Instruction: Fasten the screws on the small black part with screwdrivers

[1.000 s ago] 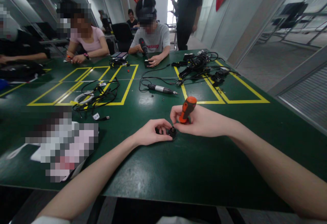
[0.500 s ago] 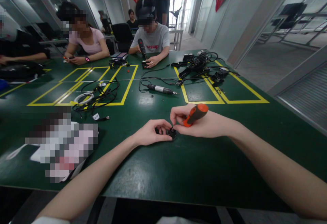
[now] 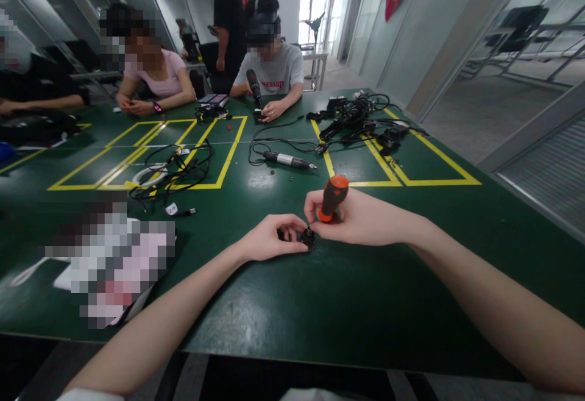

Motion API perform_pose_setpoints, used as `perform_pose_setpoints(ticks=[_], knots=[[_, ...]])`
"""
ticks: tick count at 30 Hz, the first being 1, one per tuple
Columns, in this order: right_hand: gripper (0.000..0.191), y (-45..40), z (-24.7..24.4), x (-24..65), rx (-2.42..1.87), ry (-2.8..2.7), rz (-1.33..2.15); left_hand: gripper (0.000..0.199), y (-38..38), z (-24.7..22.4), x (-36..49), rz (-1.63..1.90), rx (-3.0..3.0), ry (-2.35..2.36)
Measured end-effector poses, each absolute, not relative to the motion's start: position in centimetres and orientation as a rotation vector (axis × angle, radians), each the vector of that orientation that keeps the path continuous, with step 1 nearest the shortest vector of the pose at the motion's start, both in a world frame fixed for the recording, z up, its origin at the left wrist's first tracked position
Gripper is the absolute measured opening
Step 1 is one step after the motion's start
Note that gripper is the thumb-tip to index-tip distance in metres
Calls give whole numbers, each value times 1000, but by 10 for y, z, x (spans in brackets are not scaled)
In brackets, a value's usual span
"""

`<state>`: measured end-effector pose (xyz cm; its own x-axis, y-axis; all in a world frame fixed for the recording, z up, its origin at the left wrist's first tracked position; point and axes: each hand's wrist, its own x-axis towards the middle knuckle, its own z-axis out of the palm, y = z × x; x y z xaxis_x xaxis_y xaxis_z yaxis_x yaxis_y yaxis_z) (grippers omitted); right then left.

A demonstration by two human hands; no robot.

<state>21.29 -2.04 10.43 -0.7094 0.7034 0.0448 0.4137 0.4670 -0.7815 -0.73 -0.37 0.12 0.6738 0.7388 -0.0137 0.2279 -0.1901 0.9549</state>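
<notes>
My left hand rests on the green table and pinches a small round black part between thumb and fingers. What kind of part it is I cannot make out. Just to its right, my right hand is closed on a screwdriver with an orange and dark grey handle. The handle stands nearly upright, its orange end on top. Thumb and forefinger meet low down, close to the black part. The screwdriver's tip is too small and too covered to see clearly.
Ahead lies a grey and black electric screwdriver with its cord. Black cables are heaped at left, more cables at back right. Pixelated items lie at near left. Across the table, a co-worker holds a power tool.
The screwdriver handle has swung from leaning right to nearly upright in my right hand. My left hand and the black part stay put. A standing person behind has moved left.
</notes>
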Motion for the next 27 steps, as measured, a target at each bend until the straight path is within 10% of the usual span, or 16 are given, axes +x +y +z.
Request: perform_pose_setpoints(ticks=[27], knots=[[13,-19,106,216,-1003,-2351,1136,39,-3,2,-8,549,1762,782]])
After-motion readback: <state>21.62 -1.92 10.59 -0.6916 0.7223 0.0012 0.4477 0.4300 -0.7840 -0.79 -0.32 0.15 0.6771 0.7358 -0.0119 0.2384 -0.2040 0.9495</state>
